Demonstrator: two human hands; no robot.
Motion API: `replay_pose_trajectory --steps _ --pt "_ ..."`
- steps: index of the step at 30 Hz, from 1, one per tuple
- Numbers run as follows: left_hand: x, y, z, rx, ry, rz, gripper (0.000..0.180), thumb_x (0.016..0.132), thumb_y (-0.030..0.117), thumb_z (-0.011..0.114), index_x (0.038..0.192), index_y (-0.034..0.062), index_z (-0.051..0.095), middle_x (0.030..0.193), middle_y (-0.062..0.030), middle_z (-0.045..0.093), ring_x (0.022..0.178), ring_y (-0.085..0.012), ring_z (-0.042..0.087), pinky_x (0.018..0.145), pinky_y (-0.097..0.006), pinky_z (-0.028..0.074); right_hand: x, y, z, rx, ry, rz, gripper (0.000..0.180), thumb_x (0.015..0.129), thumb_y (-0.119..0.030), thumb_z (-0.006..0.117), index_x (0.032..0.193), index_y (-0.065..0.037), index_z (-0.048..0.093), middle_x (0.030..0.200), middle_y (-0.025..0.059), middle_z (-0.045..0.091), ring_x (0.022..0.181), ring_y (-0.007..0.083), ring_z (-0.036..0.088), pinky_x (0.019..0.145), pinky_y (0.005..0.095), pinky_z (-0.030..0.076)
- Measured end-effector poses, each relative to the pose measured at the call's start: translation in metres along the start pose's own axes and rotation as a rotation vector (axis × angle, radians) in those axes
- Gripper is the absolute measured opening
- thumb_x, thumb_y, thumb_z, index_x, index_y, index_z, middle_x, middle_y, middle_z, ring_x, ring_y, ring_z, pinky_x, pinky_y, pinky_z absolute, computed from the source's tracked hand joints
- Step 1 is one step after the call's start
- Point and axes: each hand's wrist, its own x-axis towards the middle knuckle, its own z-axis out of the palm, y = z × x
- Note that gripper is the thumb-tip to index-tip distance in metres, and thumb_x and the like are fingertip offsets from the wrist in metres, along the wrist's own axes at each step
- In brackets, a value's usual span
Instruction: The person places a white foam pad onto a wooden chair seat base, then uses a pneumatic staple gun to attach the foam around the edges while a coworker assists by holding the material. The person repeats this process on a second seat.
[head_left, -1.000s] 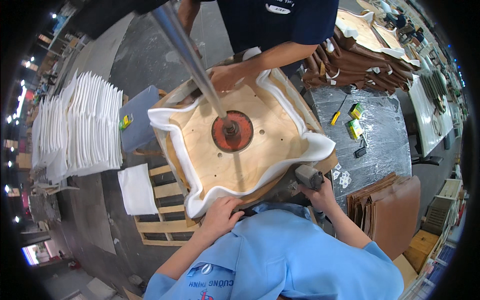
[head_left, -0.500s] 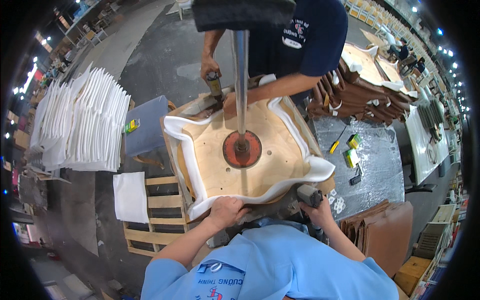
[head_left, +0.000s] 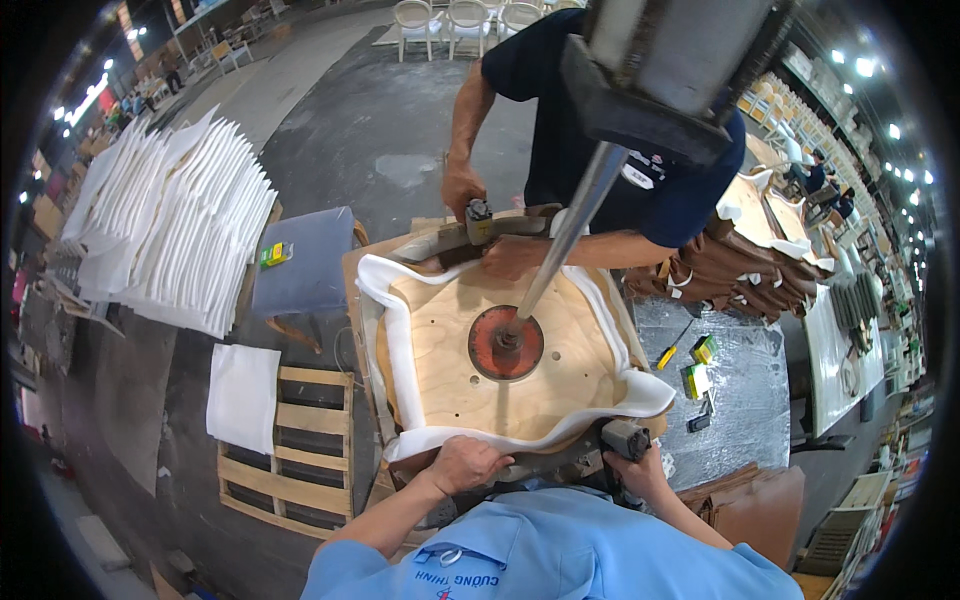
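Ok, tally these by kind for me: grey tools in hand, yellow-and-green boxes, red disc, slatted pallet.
Grey hand-held tools: 2
Yellow-and-green boxes: 3
Red disc: 1
Slatted pallet: 1
Total: 7

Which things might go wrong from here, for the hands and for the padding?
The co-worker's tool is close to their other hand and might injure it. The left hand touches the white padding on the same side as the grey tool in the right hand; a leftward slip might strike it. The padding is wavy, so it might crease.
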Motion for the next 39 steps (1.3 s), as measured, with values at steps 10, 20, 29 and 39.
replay_pose_trajectory --steps 10,20,29,39 --pt "-0.005 0.015 -0.061 0.157 -0.124 -0.116 0.036 0.089 0.045 0.077 0.094 0.0109 0.064 0.088 -0.0101 0.064 0.086 -0.0306 0.065 0.076 -0.044 0.051 0.012 0.022 -0.003 -0.007 -0.008 0.037 0.039 0.080 -0.010 0.083 0.116 0.001 0.074 0.108 0.0138 0.079 0.101 0.0258 0.075 0.092 0.0405 0.058" --pt "-0.052 -0.007 -0.063 0.227 -0.247 -0.059 0.034 0.081 0.042 0.078 0.089 0.0096 0.070 0.089 -0.0101 0.066 0.091 -0.0318 0.065 0.080 -0.045 0.049 0.006 -0.014 0.002 0.053 -0.012 0.088 0.039 0.078 -0.007 0.082 0.115 0.001 0.073 0.104 0.0128 0.076 0.092 0.0254 0.073 0.083 0.0400 0.057" --pt "-0.031 -0.024 -0.060 0.263 -0.481 0.004 0.025 0.085 0.033 0.070 0.072 0.0113 0.071 0.074 -0.0105 0.071 0.077 -0.0324 0.070 0.072 -0.045 0.052 0.014 0.027 0.004 -0.070 0.048 -0.168 0.047 0.083 -0.014 0.082 0.125 0.002 0.069 0.119 0.0210 0.072 0.110 0.0344 0.068 0.095 0.0452 0.054" --pt "-0.038 -0.022 -0.064 0.239 -0.531 0.167 0.023 0.089 0.033 0.068 0.076 0.0134 0.069 0.075 -0.0059 0.068 0.077 -0.0274 0.068 0.070 -0.044 0.049 0.014 0.016 0.003 0.051 0.004 -0.170 0.040 0.079 -0.006 0.077 0.117 0.003 0.070 0.110 0.0162 0.074 0.102 0.0294 0.069 0.092 0.0416 0.054"
